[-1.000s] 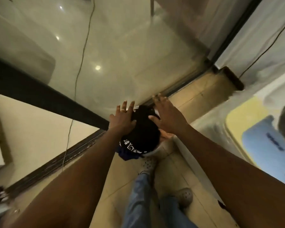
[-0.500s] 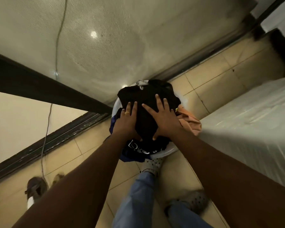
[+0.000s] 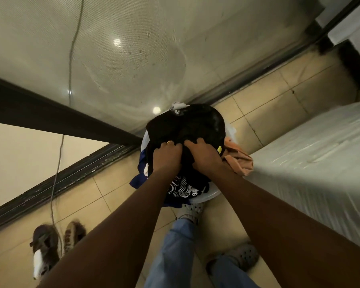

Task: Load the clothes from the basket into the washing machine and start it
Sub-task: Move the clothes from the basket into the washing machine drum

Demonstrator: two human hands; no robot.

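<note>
Clothes sat heaped in the white basket at the centre of the frame, on the tiled floor, with a black garment on top and a printed dark piece hanging over the near rim. Your left hand was curled shut into the black fabric, a ring showing on one finger. Your right hand lay just beside it, fingers bent and gripping the same black garment. An orange cloth spilled over the basket's right side, touching the white plastic-covered surface that filled the right of the frame. A blue garment drooped over the left rim. Your jeans and grey clogs stood below the basket, the near clog touching its rim. A pair of brown shoes rested at the lower left, beside a thin cable running up the frame. Whether that covered surface was the washing machine could not be told.
</note>
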